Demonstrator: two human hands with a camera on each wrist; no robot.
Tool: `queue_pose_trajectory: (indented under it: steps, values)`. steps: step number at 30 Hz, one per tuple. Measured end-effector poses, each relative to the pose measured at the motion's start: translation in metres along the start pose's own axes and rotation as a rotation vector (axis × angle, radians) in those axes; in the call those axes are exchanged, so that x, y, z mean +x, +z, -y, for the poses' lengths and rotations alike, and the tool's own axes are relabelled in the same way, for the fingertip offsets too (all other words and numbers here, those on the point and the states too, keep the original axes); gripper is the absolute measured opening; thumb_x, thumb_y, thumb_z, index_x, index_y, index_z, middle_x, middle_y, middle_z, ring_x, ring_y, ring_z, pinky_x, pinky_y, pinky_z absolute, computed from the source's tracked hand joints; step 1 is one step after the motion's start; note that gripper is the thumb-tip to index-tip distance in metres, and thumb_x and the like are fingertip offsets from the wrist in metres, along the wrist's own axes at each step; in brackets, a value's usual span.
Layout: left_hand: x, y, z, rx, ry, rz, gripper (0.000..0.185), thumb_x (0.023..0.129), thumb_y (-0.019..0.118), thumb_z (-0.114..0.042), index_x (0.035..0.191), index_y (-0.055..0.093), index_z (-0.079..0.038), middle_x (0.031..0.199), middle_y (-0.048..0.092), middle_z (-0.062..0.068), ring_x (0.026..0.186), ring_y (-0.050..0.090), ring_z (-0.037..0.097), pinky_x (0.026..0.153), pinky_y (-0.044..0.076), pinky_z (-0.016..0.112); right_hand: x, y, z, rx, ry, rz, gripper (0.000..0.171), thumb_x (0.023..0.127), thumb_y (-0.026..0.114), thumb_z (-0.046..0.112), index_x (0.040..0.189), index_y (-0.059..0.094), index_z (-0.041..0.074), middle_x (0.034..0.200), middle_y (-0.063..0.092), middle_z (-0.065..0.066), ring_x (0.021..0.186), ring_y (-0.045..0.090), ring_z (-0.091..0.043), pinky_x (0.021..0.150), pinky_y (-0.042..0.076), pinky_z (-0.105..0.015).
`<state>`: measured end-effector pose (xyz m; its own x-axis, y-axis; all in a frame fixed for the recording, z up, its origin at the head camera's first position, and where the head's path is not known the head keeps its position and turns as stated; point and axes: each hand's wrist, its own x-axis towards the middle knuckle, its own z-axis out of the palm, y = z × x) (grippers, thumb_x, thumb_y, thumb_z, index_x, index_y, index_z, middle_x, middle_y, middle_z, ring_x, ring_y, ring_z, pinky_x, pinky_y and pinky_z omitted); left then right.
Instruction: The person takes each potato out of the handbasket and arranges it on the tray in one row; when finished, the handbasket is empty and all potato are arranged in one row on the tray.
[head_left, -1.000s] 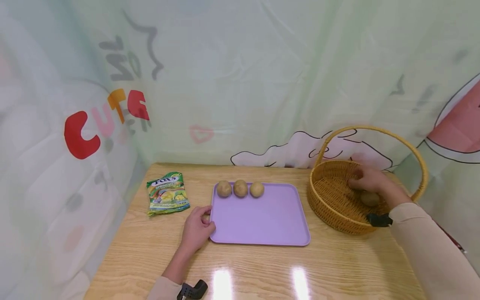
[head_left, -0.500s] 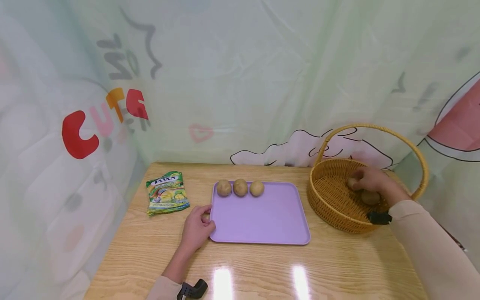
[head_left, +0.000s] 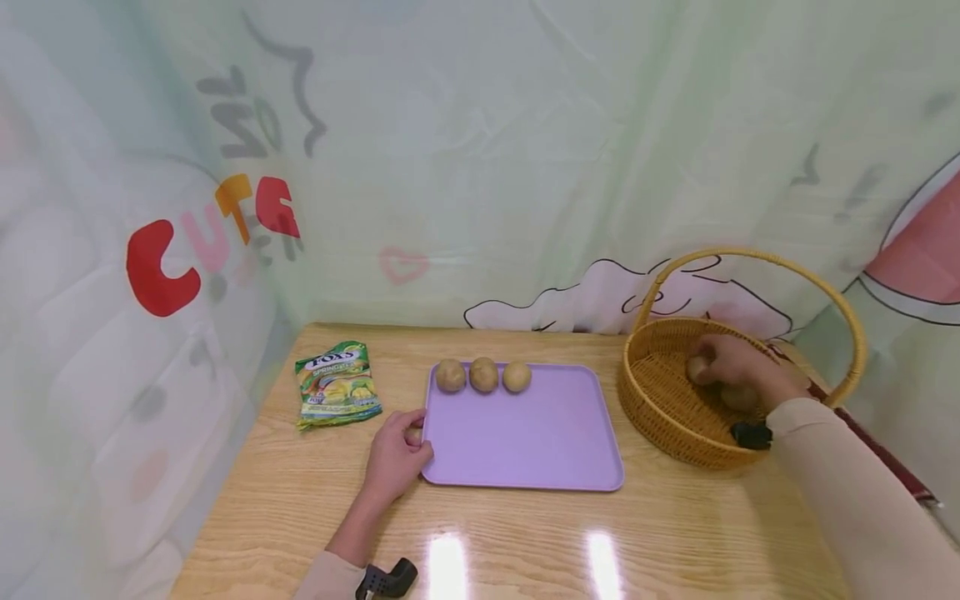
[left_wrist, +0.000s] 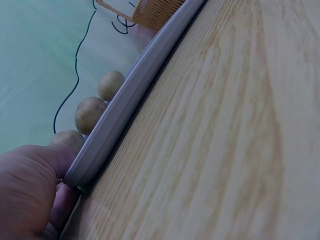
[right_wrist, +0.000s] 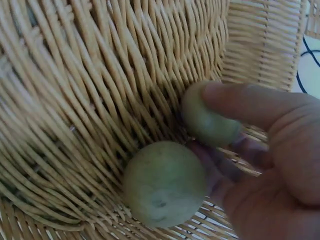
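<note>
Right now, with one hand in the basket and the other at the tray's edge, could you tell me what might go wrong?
The right hand pinches a small potato only with its fingers, so it could slip back into the wicker basket. Lifting out, the hand might catch the basket handle arching overhead. The three potatoes on the tray are round and may roll if the left hand, touching the purple tray, nudges it.

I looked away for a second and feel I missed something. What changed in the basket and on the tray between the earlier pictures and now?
In the wicker basket, the right hand took hold of a small potato and now pinches it in its fingers; a second potato lies beside it. The left hand stayed at the purple tray's corner, and the three potatoes and the candy bag did not move.
</note>
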<state>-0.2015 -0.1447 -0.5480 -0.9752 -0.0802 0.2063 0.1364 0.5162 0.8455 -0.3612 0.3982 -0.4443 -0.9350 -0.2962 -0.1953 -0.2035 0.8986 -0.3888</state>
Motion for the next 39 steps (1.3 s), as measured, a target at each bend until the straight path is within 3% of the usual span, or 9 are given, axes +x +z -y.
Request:
queue_pose_trajectory:
  steps: [10,15,21,29,39]
  values:
    - [0.000,0.000,0.000,0.005,0.016,-0.009,0.048,0.072,0.071,0.002,0.120,0.065,-0.001,0.100,0.060,0.003,0.069,0.057,0.008,0.061,0.051,0.022,0.007,0.000,0.008,-0.035,-0.023,-0.001,0.044,0.077,0.074,0.009,0.116,0.060,-0.008,0.104,0.061,-0.023,0.093,0.054,-0.037,0.084,0.042,-0.059]
    - [0.001,-0.001,-0.002,0.006,0.016,-0.008,0.048,0.072,0.070,0.002,0.120,0.065,0.000,0.101,0.061,0.003,0.069,0.057,0.008,0.061,0.052,0.023,0.004,-0.010,0.018,-0.112,-0.080,-0.070,0.039,0.081,0.072,0.013,0.115,0.064,-0.005,0.105,0.064,-0.020,0.092,0.057,-0.034,0.080,0.046,-0.054]
    - [0.000,-0.003,-0.004,0.003,0.005,-0.005,0.048,0.072,0.070,0.002,0.120,0.065,-0.001,0.100,0.060,0.003,0.070,0.057,0.009,0.061,0.051,0.023,-0.001,-0.019,0.032,-0.102,-0.104,-0.089,0.043,0.084,0.072,0.016,0.119,0.061,-0.006,0.113,0.061,-0.024,0.101,0.056,-0.039,0.081,0.046,-0.055]
    - [-0.003,0.000,0.000,0.002,-0.003,0.002,0.048,0.073,0.070,0.001,0.121,0.065,-0.001,0.101,0.061,0.003,0.070,0.056,0.009,0.060,0.050,0.023,-0.010,-0.026,0.049,-0.194,-0.179,-0.178,0.037,0.082,0.074,0.018,0.113,0.066,0.000,0.104,0.062,-0.016,0.095,0.055,-0.033,0.080,0.046,-0.052]
    - [-0.002,0.000,-0.001,-0.014,0.013,-0.006,0.048,0.072,0.070,0.002,0.120,0.065,-0.001,0.099,0.060,0.002,0.069,0.056,0.009,0.059,0.050,0.022,-0.026,-0.037,0.085,-0.154,-0.228,-0.206,0.042,0.083,0.073,0.018,0.121,0.065,0.004,0.105,0.066,-0.011,0.092,0.058,-0.027,0.078,0.048,-0.048]
